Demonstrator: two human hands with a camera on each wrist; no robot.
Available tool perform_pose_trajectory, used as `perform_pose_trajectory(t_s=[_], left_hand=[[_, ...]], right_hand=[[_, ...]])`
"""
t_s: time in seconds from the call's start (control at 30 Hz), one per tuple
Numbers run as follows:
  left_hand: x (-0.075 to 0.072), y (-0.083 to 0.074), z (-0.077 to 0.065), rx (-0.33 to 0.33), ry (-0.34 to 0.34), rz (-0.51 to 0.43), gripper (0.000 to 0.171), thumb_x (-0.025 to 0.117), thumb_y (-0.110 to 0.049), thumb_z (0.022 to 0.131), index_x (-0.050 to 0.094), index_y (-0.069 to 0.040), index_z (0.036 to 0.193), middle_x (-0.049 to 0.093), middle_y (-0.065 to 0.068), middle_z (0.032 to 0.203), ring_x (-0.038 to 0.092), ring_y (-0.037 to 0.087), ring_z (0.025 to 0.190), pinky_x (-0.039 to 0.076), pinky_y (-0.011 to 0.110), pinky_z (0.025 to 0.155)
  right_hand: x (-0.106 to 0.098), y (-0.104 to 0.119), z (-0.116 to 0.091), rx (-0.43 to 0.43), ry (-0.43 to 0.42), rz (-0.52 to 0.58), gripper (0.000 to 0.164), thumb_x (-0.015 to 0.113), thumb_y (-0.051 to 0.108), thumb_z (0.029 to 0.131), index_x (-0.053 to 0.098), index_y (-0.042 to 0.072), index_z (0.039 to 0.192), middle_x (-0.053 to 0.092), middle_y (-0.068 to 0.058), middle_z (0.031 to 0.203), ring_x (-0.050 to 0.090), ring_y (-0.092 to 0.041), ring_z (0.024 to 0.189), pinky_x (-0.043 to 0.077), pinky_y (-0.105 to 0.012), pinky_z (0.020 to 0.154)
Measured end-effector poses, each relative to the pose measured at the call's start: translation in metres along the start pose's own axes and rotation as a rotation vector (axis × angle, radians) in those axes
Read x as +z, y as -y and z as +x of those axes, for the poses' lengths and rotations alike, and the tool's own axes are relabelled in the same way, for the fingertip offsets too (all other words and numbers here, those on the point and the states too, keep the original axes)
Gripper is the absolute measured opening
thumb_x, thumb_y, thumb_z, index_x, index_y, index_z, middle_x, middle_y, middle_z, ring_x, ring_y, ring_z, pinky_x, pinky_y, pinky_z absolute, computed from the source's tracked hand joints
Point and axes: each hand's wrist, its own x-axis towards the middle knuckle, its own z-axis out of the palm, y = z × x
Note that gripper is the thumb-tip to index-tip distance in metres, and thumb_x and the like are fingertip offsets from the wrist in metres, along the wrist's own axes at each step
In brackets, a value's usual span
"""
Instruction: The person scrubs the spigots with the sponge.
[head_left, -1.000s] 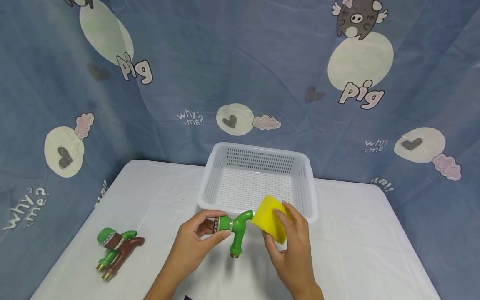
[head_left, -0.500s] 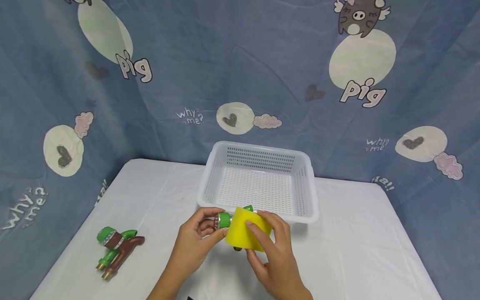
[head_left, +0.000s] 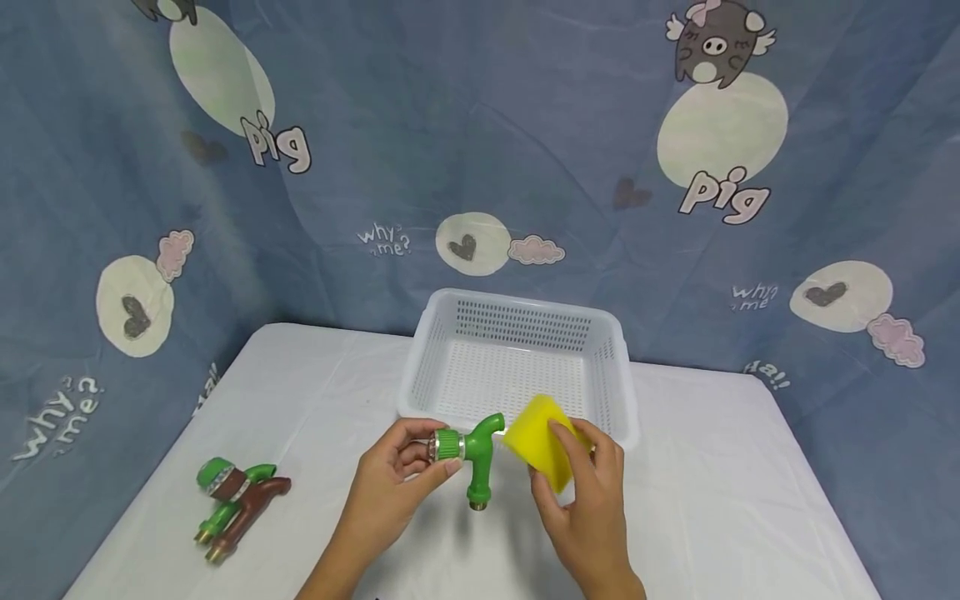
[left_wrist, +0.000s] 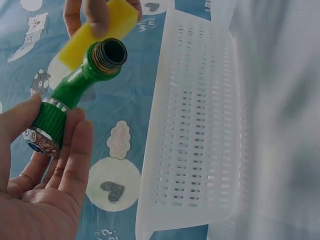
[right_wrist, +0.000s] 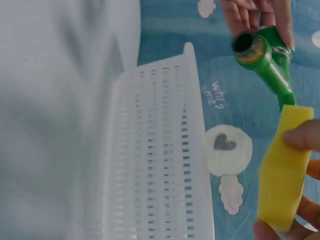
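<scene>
One green tap (head_left: pixel 480 458) is held above the counter (head_left: pixel 720 483) by the left hand (head_left: pixel 386 479), whose thumb and fingers are clamped on the ribbed green knob at its end. Its threaded brass end is pointed downward, and its curved spout is turned toward the right hand (head_left: pixel 588 508). By that hand a yellow sponge (head_left: pixel 538 443) is pinched between thumb and fingers, its near edge brought just beside the spout; whether the two are touching cannot be told. Behind both, a white perforated basket (head_left: pixel 525 300) is set on the counter, its near rim partly hidden by the hands and the sponge. At the left side of the counter, a brown tap (head_left: pixel 251 506) is laid across a second green tap (head_left: pixel 216 521), with their brass ends pointed toward the near edge.
</scene>
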Motion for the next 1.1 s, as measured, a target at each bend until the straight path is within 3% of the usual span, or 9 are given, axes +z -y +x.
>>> perform_pose_trajectory(t_s=[0.1, 0.27, 0.4, 0.57, 0.77, 0.93, 1.1], left_hand=[[-0.001, -0.001, -0.001, 0.009, -0.003, -0.012, 0.046, 0.089, -0.011, 0.084, 0.066, -0.011, 0.124, 0.072, 0.011, 0.112, 0.072, 0.025, 0.097, 0.062, 0.031, 0.084], [-0.002, -0.004, 0.000, -0.001, -0.024, -0.019, 0.047, 0.090, -0.015, 0.084, 0.066, -0.011, 0.124, 0.072, 0.011, 0.109, 0.073, 0.026, 0.097, 0.062, 0.032, 0.084], [-0.002, -0.006, 0.001, -0.018, -0.031, -0.025, 0.047, 0.091, -0.016, 0.083, 0.066, -0.010, 0.123, 0.074, 0.011, 0.106, 0.073, 0.027, 0.095, 0.063, 0.032, 0.082], [-0.003, -0.004, 0.001, 0.013, -0.023, -0.036, 0.045, 0.088, -0.013, 0.086, 0.065, -0.009, 0.125, 0.073, 0.013, 0.109, 0.073, 0.027, 0.096, 0.063, 0.033, 0.082], [-0.004, -0.002, 0.001, 0.067, -0.005, -0.047, 0.044, 0.084, -0.008, 0.090, 0.062, -0.007, 0.128, 0.071, 0.015, 0.113, 0.073, 0.027, 0.099, 0.062, 0.033, 0.085], [-0.003, -0.002, -0.001, 0.067, 0.021, -0.064, 0.044, 0.084, -0.008, 0.089, 0.062, -0.006, 0.127, 0.072, 0.014, 0.112, 0.074, 0.027, 0.097, 0.062, 0.034, 0.085], [0.000, -0.001, -0.003, 0.095, 0.064, -0.085, 0.042, 0.082, -0.008, 0.092, 0.060, -0.005, 0.128, 0.072, 0.015, 0.112, 0.076, 0.029, 0.095, 0.062, 0.036, 0.086]], right_hand=[[0.000, 0.000, -0.001, 0.040, 0.060, 0.118, 0.063, 0.086, 0.008, 0.083, 0.063, 0.015, 0.141, 0.055, -0.007, 0.136, 0.054, -0.025, 0.124, 0.046, -0.019, 0.102], [0.003, 0.005, -0.002, 0.054, 0.170, 0.293, 0.059, 0.082, 0.012, 0.091, 0.060, 0.018, 0.146, 0.057, 0.000, 0.136, 0.060, -0.019, 0.116, 0.055, -0.027, 0.092], [0.003, 0.006, -0.003, 0.052, 0.234, 0.319, 0.057, 0.080, 0.009, 0.091, 0.063, 0.019, 0.144, 0.056, 0.002, 0.134, 0.059, -0.019, 0.118, 0.056, -0.033, 0.095], [-0.003, 0.003, -0.002, 0.055, 0.295, 0.259, 0.059, 0.077, 0.002, 0.083, 0.069, 0.024, 0.136, 0.055, 0.005, 0.132, 0.053, -0.018, 0.121, 0.055, -0.036, 0.097], [-0.008, 0.000, 0.000, 0.109, 0.276, 0.163, 0.053, 0.078, 0.006, 0.085, 0.071, 0.027, 0.133, 0.054, 0.012, 0.129, 0.050, -0.011, 0.118, 0.054, -0.034, 0.091], [-0.010, 0.002, 0.002, 0.116, 0.175, 0.286, 0.056, 0.078, 0.005, 0.091, 0.064, 0.021, 0.143, 0.054, 0.003, 0.135, 0.057, -0.018, 0.117, 0.050, -0.027, 0.097], [-0.005, 0.007, -0.001, 0.115, 0.212, 0.367, 0.056, 0.076, 0.010, 0.096, 0.060, 0.021, 0.148, 0.054, 0.002, 0.135, 0.059, -0.017, 0.113, 0.055, -0.029, 0.090]])
